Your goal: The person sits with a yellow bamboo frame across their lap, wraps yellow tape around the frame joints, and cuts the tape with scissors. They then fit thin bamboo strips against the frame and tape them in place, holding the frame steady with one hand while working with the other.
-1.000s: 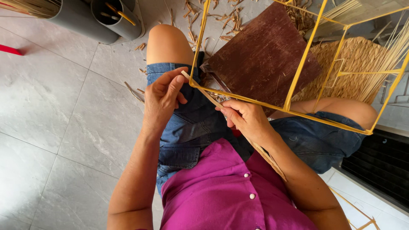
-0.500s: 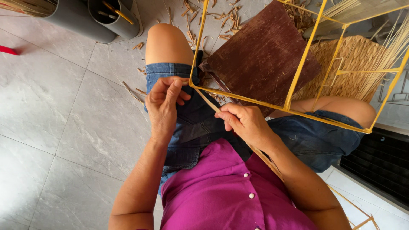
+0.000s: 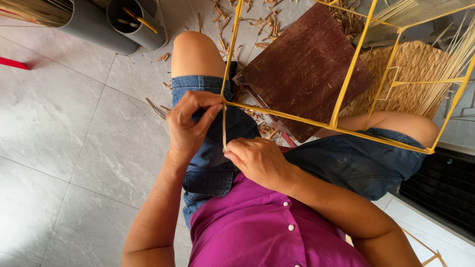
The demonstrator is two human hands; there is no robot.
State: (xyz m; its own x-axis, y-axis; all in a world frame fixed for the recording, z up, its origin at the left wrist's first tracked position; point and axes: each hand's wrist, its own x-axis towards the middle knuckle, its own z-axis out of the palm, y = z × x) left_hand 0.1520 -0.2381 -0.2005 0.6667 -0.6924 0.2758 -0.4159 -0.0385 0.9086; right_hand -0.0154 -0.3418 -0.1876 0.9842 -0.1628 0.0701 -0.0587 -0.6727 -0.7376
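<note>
My left hand (image 3: 190,126) pinches the corner of the yellow wire frame (image 3: 346,84) while my right hand (image 3: 257,160) grips a pale flat straw strip (image 3: 224,126) hanging from it

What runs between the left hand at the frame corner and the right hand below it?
In the head view, a pale fibre strand, running taut from left hand to right hand.

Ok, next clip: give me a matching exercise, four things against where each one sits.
Things:
1. left hand
2. right hand
3. brown board
4. grey tubes

Places:
A. top-left, on the floor tiles
B. pinching the lower end of the pale strand
C. at the corner of the yellow wire frame
D. beneath the frame, in front of the knees

Pairs: 1-C, 2-B, 3-D, 4-A
</note>
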